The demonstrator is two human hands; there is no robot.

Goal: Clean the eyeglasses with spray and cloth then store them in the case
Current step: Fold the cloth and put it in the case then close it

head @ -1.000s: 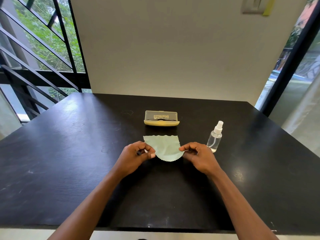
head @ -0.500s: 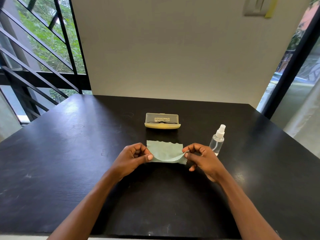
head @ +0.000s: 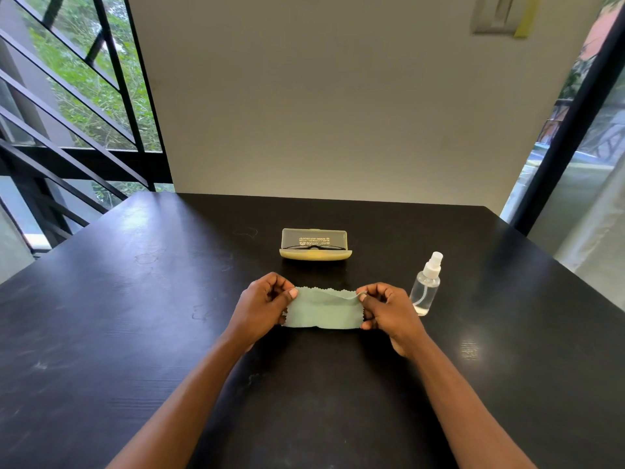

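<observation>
Between left hand (head: 262, 304) and right hand (head: 389, 309): cloth (head: 323, 311), pinched taut.

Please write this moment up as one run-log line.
left hand: pinches cloth | right hand: pinches cloth, folded | eyeglasses: in case | spray bottle: upright, untouched
</observation>
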